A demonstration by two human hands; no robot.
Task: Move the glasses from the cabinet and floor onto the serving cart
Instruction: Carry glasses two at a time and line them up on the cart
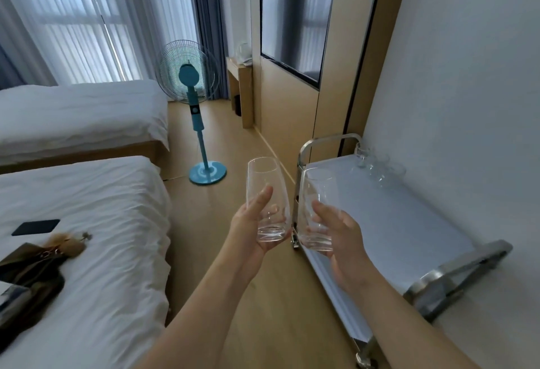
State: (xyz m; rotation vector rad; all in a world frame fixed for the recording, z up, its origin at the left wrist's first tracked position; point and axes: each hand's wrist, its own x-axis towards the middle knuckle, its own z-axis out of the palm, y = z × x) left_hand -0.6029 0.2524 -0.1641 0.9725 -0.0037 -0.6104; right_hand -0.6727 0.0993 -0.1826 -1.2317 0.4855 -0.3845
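- Two clear, stemless, tapered drinking glasses are up in the air, one per hand. The left-hand glass [267,202] sits in the left hand [251,228], fingers wrapped round its lower half, thumb up the near side. The right-hand glass [317,210] is gripped the same way by the right hand [339,240]. Both are upright, just beside each other, bases nearly touching.
- The right-hand glass hangs over the near-left edge of the stainless steel serving cart [394,222]; the left-hand one is over the wooden floor [263,295], just off the cart.
- Looks like the carry step is basically over and it's set-down time. A small cluster of clear glasses [377,167] already sits at the far end of the cart top by the wall, can't count them properly though, they blur together.
- Next move, I'd guess: bring both hands right and forward over the cart top, lower each base flat, then let go. Probably one at a time so they don't clink.
- Room-wise: most of the cart's flat top is open between the parked glasses and the near handle [455,269]. Watch the raised far rail [330,140] and the bare side edges, a glass put down near the lip could slide off.
- The white wall [467,76] hugs the cart's right side, so the approach is from the left. A white-sheeted bed [102,222] and a teal standing fan [195,99] are well apart from all this.
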